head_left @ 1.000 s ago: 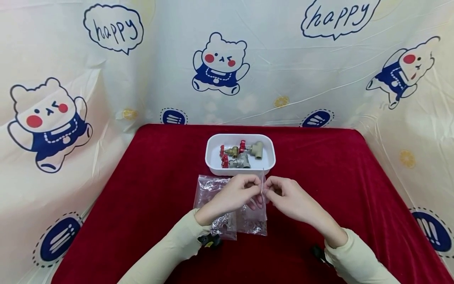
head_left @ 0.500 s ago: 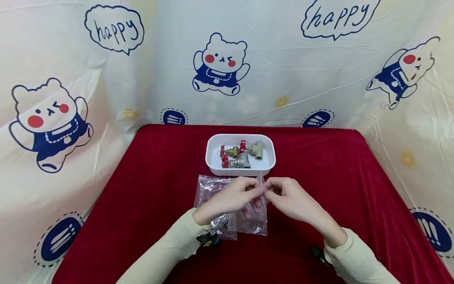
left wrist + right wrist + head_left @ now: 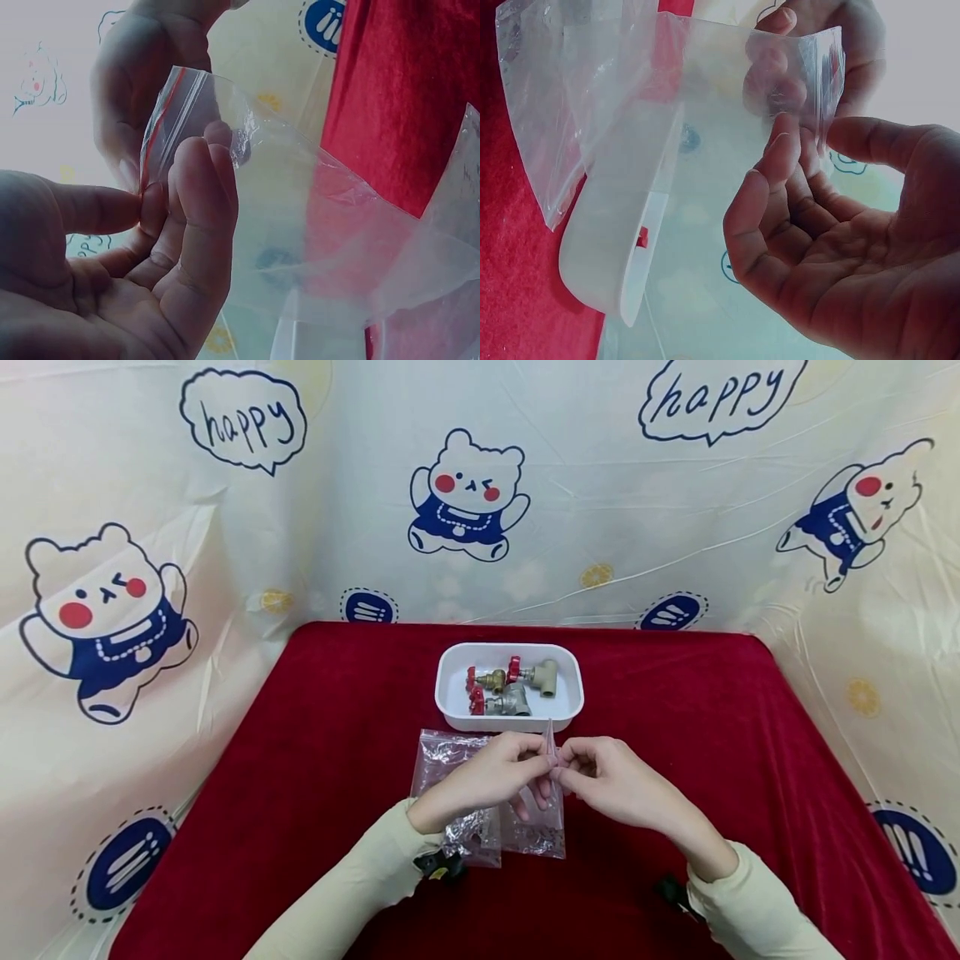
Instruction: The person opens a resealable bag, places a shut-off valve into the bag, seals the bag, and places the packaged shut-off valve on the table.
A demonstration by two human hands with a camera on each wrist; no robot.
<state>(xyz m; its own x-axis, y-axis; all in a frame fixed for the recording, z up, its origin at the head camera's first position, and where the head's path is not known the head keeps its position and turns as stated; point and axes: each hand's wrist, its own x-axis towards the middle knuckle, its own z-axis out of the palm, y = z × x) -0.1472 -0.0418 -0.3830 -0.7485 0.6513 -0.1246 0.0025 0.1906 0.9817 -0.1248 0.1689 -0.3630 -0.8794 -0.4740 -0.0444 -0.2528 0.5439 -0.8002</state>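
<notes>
Zip bag (image 3: 281, 187), top slightly left of before

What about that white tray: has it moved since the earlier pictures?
No. In the head view, the white tray keeps its place on the red cloth, at the same gap from the cloth's back edge; no shift shows.

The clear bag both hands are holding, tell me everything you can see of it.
The bag looks like thin, see-through plastic, glossy and slightly creased, with a zip and a red line along one edge. It appears empty. The left hand and right hand pinch its zip end above the red cloth, in front of the white tray. I can't tell whether the zip is open or its lower end touches the cloth.
</notes>
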